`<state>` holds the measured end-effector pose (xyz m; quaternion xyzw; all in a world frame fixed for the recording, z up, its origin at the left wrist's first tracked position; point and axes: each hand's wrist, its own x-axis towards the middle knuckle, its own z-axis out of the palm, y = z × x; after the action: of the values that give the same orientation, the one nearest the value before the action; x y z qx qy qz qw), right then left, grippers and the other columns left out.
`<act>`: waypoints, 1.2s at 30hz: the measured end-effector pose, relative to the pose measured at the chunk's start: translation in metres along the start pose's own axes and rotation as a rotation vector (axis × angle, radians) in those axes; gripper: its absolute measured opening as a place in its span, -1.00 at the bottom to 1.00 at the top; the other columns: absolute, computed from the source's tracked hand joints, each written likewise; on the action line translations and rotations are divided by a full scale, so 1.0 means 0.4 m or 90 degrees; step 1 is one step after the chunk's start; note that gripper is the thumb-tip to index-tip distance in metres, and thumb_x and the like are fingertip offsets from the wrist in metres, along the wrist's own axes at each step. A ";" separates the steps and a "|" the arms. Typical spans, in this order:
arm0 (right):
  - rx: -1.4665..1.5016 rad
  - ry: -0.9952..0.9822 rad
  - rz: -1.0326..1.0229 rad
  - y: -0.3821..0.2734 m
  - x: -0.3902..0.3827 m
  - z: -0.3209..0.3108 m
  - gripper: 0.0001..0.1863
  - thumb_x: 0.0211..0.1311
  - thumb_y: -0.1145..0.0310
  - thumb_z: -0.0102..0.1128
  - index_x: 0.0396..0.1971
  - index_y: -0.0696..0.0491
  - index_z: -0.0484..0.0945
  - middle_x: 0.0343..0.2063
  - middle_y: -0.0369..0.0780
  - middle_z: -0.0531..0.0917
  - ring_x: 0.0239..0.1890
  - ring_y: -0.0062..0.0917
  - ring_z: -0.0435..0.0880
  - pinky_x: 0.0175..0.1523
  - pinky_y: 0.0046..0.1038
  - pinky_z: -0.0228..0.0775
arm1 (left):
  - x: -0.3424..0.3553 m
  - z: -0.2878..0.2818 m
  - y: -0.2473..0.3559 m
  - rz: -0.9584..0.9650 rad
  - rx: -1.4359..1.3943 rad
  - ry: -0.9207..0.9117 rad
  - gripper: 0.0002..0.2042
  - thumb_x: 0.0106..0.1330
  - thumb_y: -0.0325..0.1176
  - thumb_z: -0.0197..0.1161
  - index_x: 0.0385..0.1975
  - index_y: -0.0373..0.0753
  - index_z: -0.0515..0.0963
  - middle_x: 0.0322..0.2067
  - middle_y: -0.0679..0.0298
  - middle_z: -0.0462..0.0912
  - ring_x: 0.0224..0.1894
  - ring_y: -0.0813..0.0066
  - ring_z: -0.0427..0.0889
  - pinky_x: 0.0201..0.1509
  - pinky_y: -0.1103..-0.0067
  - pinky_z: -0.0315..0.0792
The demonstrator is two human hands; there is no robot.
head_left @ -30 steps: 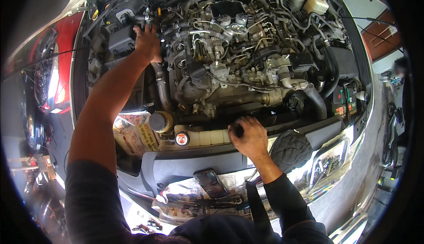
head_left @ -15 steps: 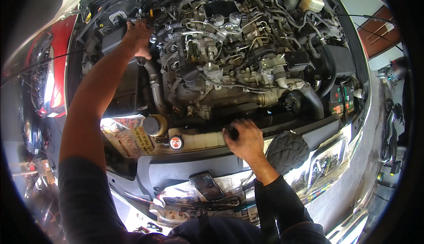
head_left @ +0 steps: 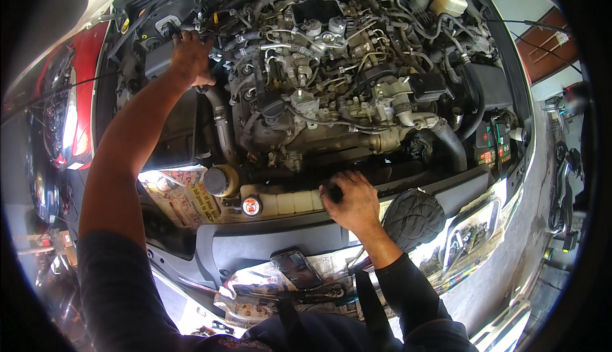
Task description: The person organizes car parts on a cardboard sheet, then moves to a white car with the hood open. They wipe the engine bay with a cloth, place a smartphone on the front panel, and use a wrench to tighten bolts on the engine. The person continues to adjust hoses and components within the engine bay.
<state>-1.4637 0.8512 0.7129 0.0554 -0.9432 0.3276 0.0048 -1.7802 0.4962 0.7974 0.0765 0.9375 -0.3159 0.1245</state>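
Note:
My left hand (head_left: pixel 190 60) reaches to the far left of an open engine bay. Its fingers are apart, resting over parts between a black box (head_left: pixel 159 58) and the engine (head_left: pixel 312 78); what lies under the fingertips is hidden. Below that wrist a dark hose with a metal pipe (head_left: pixel 222 125) runs toward me. At the front edge my right hand (head_left: pixel 354 204) is curled, beside the end of a pale plastic tank (head_left: pixel 287 203). Something dark shows inside its curled fingers, too unclear to name. A tank with a red-and-white cap (head_left: pixel 252 206) lies to its left.
Just right of my right hand sits a black ribbed bundle (head_left: pixel 414 219). A phone (head_left: pixel 297 269) lies on newspaper (head_left: pixel 255 282) over the front panel. A yellowish reservoir (head_left: pixel 223 180) with a dark cap stands front left, and a battery (head_left: pixel 494 145) at the right.
My left hand has shifted slightly left and toward me, its fingers a little farther from the engine. My right hand stays curled in nearly the same place.

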 end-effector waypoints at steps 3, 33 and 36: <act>-0.001 -0.010 -0.011 0.004 0.000 0.002 -0.72 0.31 0.15 0.43 -0.21 0.07 0.77 -0.21 -0.11 0.79 -0.08 -0.05 0.76 0.12 -0.08 0.66 | 0.005 0.010 -0.001 0.010 0.001 0.008 0.15 0.02 0.39 0.64 0.62 -0.06 0.36 0.55 -0.16 0.37 0.66 -0.22 0.19 0.68 -0.14 0.14; 0.024 0.018 -0.033 -0.004 -0.004 -0.004 -0.78 0.28 0.16 0.45 -0.27 0.01 0.74 -0.28 -0.15 0.76 -0.12 -0.08 0.74 0.02 -0.06 0.67 | -0.005 0.105 0.195 -0.264 -0.105 -0.082 0.24 -0.05 0.26 0.76 0.68 0.11 0.18 0.49 0.03 0.33 0.51 -0.10 0.31 0.20 -0.23 0.40; 0.027 -0.019 0.013 -0.020 0.008 -0.012 -0.78 0.33 0.20 0.51 -0.19 0.02 0.77 -0.21 -0.15 0.81 -0.08 -0.21 0.81 0.05 -0.20 0.68 | -0.007 0.092 0.183 -0.244 -0.095 -0.088 0.22 -0.05 0.29 0.77 0.66 0.11 0.22 0.48 0.05 0.34 0.50 -0.10 0.31 0.17 -0.20 0.40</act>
<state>-1.4662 0.8478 0.7217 0.0508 -0.9365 0.3468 -0.0140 -1.7545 0.5312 0.7278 -0.1341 0.9450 -0.2677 0.1315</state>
